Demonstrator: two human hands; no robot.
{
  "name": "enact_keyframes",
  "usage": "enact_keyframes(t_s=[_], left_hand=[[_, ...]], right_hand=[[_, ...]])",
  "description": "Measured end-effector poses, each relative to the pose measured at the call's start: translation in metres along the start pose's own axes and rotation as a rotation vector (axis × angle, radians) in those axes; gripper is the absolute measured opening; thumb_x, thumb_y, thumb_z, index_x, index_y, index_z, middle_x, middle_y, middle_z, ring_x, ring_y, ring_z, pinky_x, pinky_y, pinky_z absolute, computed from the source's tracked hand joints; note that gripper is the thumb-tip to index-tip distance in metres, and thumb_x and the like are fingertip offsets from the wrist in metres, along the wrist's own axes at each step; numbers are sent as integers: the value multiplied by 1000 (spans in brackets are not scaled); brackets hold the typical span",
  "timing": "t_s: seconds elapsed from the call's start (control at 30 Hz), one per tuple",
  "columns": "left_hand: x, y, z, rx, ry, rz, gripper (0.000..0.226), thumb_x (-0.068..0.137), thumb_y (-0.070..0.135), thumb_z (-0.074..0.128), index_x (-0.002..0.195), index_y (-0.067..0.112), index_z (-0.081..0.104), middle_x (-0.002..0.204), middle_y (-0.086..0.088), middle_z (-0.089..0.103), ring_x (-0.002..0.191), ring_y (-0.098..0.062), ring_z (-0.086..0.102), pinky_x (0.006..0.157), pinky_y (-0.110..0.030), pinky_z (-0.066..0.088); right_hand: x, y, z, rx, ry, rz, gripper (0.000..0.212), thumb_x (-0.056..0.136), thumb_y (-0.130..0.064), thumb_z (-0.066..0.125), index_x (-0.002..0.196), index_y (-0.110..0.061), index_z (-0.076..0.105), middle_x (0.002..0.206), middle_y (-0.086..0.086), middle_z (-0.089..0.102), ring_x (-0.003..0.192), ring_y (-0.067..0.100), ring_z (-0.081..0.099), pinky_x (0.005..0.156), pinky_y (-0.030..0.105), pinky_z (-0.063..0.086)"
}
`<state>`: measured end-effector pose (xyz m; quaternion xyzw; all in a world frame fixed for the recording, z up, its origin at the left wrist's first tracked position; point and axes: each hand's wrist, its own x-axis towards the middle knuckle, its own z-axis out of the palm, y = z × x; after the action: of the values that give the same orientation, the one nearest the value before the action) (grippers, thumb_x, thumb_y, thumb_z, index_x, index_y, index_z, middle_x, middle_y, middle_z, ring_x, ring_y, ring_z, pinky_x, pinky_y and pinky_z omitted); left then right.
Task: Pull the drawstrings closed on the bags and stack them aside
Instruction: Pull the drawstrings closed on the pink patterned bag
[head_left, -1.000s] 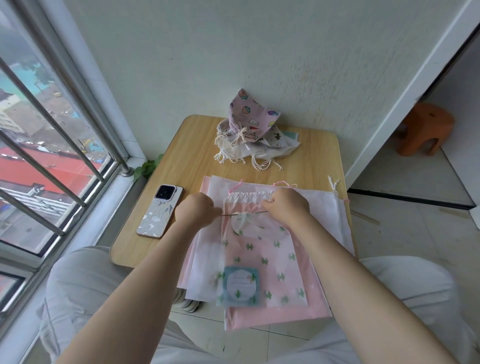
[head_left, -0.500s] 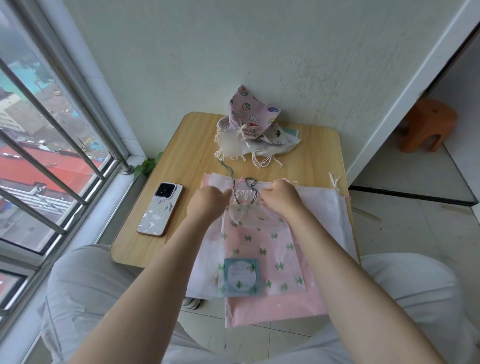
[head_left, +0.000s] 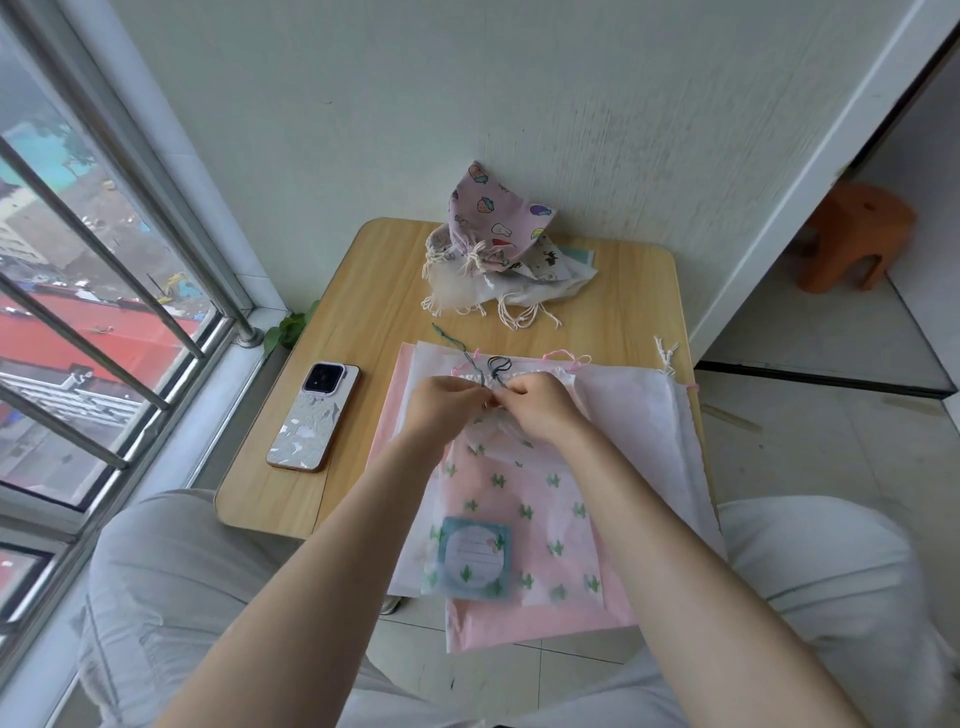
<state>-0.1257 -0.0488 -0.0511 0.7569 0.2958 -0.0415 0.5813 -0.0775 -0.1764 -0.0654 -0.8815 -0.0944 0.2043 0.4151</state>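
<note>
At the far left a barred window (head_left: 104, 312) looks down on rooftops, and a few green leaves (head_left: 288, 327) show at the corner of its sill. A phone (head_left: 313, 415) lies face down on the left part of the wooden table (head_left: 363, 291), well apart from the bags.

The left hand (head_left: 447, 402) is curled at the gathered top of the cactus bag (head_left: 524, 519), its fingertips pinching the dark drawstring (head_left: 493, 366) right at the bag's mouth. The right hand (head_left: 540, 405) meets it there, fingers curled and pinching the same string, so the two hands touch over the puckered opening. Loops and one loose end of the string lie just beyond the fingers, towards the wall.

The cactus bag, translucent with green cactus prints and a blue label (head_left: 475, 564) near its bottom, lies on top of a pile of flat bags (head_left: 639, 415), white and pink, at the near edge of the table; the pile overhangs towards the person's lap. At the back of the table, against the wall, sits a heap of closed cloth bags (head_left: 498, 249) with cream tasselled strings, a pink printed one on top.

Far right, through a doorway, an orange stool (head_left: 852, 234) stands on the tiled floor.
</note>
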Motion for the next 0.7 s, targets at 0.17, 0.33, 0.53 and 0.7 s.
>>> enact_keyframes(t_s=[0.17, 0.33, 0.53, 0.7], left_hand=[[-1, 0, -2, -122, -46, 69, 9, 83, 16, 74, 87, 7, 76, 71, -1, 69, 60, -9, 56, 53, -16, 44], [-2, 3, -3, -139, -146, 109, 10, 87, 15, 69, 78, 10, 72, 72, -6, 70, 63, -13, 59, 55, -22, 41], [0, 10, -10, 171, -185, 75, 17, 87, 16, 66, 81, 2, 74, 62, -2, 64, 41, -1, 46, 39, -10, 32], [-4, 24, -7, 257, -361, 108, 18, 82, 28, 68, 72, 15, 73, 64, 6, 65, 56, -5, 50, 53, -16, 35]], right_hand=[[-4, 4, 5, 39, 5, 40, 30, 98, -27, 54, 74, -9, 62, 59, -2, 43, 57, 14, 38, 49, 24, 28], [-6, 4, 8, 151, 32, 59, 30, 98, -22, 50, 77, -7, 65, 62, 0, 55, 56, 13, 49, 55, 23, 38], [1, -8, -5, 376, 281, -5, 25, 91, -23, 56, 73, -19, 73, 73, -8, 70, 75, 13, 65, 77, 38, 56], [-4, -29, -16, 400, 97, -120, 21, 93, -18, 59, 87, -8, 77, 77, -2, 73, 68, 1, 66, 62, 18, 52]])
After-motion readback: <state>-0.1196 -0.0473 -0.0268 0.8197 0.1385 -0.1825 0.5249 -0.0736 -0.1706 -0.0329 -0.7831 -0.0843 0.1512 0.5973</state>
